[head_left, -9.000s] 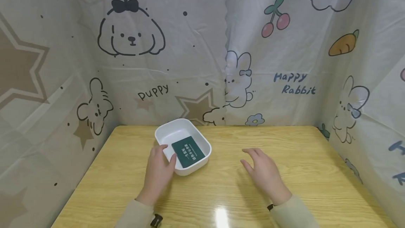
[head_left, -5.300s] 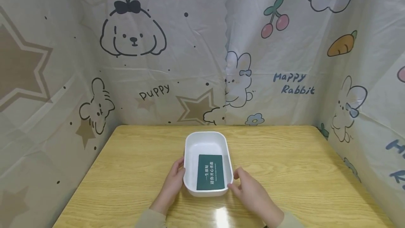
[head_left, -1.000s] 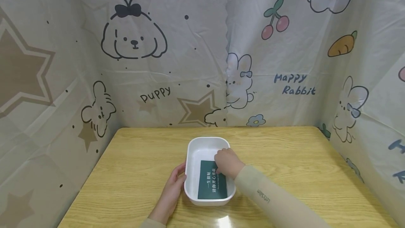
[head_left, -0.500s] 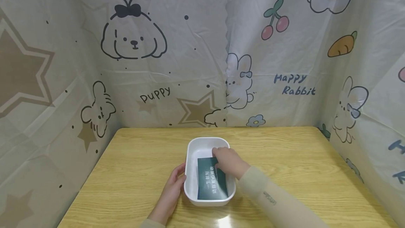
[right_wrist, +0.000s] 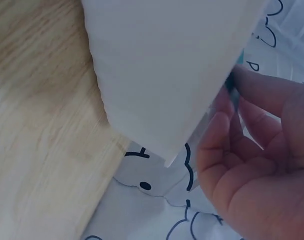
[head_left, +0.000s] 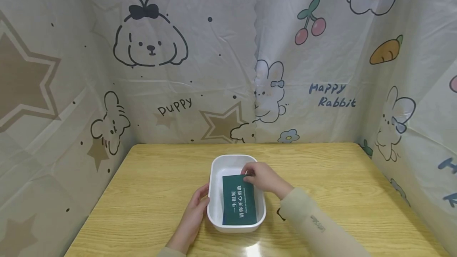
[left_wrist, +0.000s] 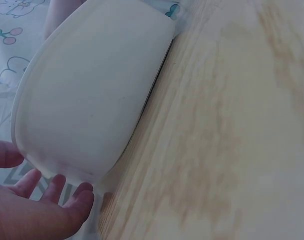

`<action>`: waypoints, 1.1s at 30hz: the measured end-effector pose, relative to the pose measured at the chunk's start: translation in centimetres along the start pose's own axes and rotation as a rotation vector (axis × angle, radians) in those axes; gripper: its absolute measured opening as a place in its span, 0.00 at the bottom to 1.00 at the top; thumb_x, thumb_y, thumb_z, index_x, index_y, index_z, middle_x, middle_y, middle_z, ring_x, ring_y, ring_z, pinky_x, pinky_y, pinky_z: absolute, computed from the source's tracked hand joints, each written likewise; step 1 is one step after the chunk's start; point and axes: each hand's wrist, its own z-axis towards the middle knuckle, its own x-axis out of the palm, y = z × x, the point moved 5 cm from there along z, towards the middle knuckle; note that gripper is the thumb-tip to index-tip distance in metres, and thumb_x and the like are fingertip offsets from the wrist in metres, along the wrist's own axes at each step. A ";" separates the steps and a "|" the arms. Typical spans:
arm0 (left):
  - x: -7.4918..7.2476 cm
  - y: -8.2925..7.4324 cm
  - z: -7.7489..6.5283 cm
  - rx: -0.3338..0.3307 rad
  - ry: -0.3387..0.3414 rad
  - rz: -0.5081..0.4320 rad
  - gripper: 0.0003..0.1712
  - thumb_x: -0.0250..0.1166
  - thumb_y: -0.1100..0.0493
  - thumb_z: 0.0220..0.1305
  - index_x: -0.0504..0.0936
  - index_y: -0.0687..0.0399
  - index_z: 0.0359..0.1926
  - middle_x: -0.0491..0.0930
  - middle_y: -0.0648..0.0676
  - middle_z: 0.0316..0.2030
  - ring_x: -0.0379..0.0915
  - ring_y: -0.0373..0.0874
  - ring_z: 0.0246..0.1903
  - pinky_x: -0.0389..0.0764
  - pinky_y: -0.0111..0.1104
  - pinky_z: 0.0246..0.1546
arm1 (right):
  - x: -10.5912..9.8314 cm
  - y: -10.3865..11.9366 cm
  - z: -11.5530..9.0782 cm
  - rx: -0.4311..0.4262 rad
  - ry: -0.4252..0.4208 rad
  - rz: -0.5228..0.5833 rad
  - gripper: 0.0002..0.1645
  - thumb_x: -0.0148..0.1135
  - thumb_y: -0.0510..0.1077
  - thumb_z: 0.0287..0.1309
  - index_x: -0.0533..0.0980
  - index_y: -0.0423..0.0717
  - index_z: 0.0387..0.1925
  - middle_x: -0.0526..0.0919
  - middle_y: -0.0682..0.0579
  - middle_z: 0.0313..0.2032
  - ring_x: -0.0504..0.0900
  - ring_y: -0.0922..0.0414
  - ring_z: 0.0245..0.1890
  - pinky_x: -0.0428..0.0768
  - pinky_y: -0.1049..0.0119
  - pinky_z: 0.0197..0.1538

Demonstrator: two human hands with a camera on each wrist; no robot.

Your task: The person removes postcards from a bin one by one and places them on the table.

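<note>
A white, rounded rectangular plastic box (head_left: 236, 229) stands on the table, long side pointing away from me. Inside lies a dark green notebook (head_left: 235, 201) with white Chinese lettering, its far edge raised and its near edge low in the box. My right hand (head_left: 265, 177) reaches over the right rim and pinches the notebook's far right corner between thumb and fingers. Only a teal sliver of the notebook (left_wrist: 172, 10) shows past the box in the left wrist view. My left hand (head_left: 194, 211) rests against the box's left wall, relaxed fingertips touching its outside.
The light wooden table (head_left: 160, 177) reaches back to a hanging cloth (head_left: 171, 82) printed with cartoon animals and lettering, which also closes off both sides. A dark strap (head_left: 281, 214) shows beneath my right sleeve.
Earlier the box was turned and brought to the middle. Over the last second my right hand has taken the notebook's corner and lifted its far edge; my left hand stays put.
</note>
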 end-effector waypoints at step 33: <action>0.1 0.0 -0.1 0.024 0.012 -0.013 0.27 0.48 0.62 0.70 0.61 0.57 0.69 0.61 0.67 0.67 0.55 0.58 0.65 0.60 0.56 0.66 | -9.8 -12.0 -5.6 0.137 0.023 0.307 0.19 0.59 0.51 0.61 0.78 0.39 0.44 0.84 0.49 0.38 0.76 0.54 0.38 0.79 0.52 0.49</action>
